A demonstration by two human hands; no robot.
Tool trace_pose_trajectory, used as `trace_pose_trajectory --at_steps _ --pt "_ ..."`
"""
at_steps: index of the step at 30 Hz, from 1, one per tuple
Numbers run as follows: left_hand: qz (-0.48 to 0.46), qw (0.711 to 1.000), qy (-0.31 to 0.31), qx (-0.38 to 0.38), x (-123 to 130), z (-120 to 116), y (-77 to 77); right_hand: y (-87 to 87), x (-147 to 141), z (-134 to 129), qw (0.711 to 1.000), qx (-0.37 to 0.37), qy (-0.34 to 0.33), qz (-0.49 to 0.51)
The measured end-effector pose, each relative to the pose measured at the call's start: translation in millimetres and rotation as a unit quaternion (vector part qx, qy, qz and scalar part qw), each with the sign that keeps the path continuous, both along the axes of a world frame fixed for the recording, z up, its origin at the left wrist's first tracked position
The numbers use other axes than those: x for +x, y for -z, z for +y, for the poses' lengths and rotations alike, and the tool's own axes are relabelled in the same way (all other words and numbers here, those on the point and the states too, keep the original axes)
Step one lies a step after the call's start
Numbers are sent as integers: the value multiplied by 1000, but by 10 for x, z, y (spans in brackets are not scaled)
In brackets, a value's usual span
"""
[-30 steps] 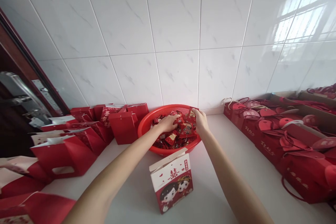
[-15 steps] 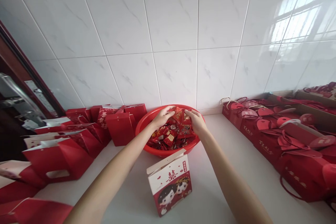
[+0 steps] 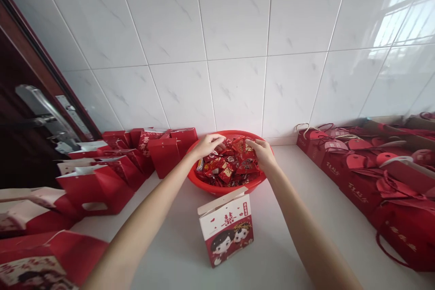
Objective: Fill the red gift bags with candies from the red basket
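A red plastic basket [image 3: 249,186] full of red-wrapped sweets [image 3: 217,168] stands against the wall. My right hand [image 3: 264,154] is at the basket's right side, thumb and fingers closed on a shiny red candy packet [image 3: 240,146]. Over the left part of the basket, my left hand [image 3: 208,146] has its fingers bent together above the sweets; what they pinch, if anything, is hidden. Between my forearms, in front of the basket, an open-topped red and white gift box [image 3: 226,231] with two cartoon figures stands upright.
Several open red gift boxes [image 3: 98,188] stand in rows on the left, near a dark door with a metal handle [image 3: 44,104]. Red bags with cord handles [image 3: 343,176] fill the right side of the white tabletop [image 3: 272,253]. Behind rises a tiled wall [image 3: 234,22].
My left hand has come away from the red packet that was between both hands and is now further left. The right hand keeps the packet. The view has shifted slightly left.
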State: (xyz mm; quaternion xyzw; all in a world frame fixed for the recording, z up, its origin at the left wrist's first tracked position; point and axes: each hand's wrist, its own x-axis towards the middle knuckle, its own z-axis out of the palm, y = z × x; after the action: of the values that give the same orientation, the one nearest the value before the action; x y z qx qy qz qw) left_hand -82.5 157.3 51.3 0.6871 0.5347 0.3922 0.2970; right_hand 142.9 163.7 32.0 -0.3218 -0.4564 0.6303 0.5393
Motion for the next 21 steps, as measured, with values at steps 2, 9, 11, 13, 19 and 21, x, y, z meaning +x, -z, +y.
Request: trace_pose_trajectory --at_steps 2,9,11,13,19,21 --pt "40 998 -10 -40 -150 -97 -2 -12 -4 -11 1000 -4 0 2" --pt "184 979 22 -86 -237 -417 5 -22 1 -19 1000 -3 0 -7" --pt "234 968 21 -91 -181 -473 -32 -20 1 -19 1000 -6 -1 -8" --pt "300 944 32 -132 -138 -517 -73 -21 -2 -21 1000 -6 -4 -7" --pt "298 934 97 -174 -126 -544 -71 -44 -3 -24 1000 -4 -5 -6" --pt "244 954 97 -146 -142 -539 -48 -51 -5 -27 1000 -6 -11 1"
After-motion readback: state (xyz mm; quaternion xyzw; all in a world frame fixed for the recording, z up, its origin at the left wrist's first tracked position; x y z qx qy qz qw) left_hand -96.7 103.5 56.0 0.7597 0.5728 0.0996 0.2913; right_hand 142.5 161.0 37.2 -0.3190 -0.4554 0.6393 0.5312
